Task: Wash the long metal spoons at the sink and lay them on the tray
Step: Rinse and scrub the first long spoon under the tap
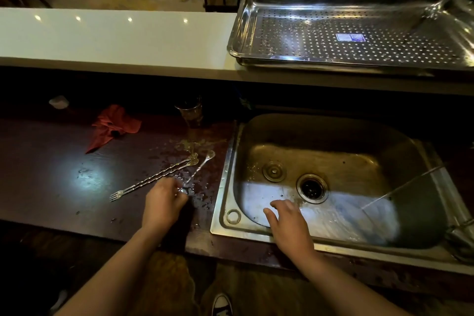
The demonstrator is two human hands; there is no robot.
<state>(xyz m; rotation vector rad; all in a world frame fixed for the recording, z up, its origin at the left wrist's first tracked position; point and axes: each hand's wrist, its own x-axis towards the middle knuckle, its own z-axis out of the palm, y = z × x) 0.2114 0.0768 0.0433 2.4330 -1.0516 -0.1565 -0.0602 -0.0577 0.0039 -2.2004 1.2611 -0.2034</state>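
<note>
Left hand (164, 204) pinching one of three long spoons (199, 169), right hand (288, 223) relaxed over one sink (227, 172)

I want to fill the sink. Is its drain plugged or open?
Open. The drain hole is dark and uncovered; a round metal cap lies beside it.

- Three long metal spoons (155, 177) are on the dark counter: two lie side by side and one is a little to their right.
- One perforated metal tray (243, 28) sits on the white ledge.
- One sink (221, 200) has one drain hole (312, 188) and one loose stopper (274, 171).
- One glass (191, 113).
- One red cloth (112, 126).
- Two hands: a left hand (163, 204) and a right hand (287, 223).
- One shoe (221, 304).
</note>
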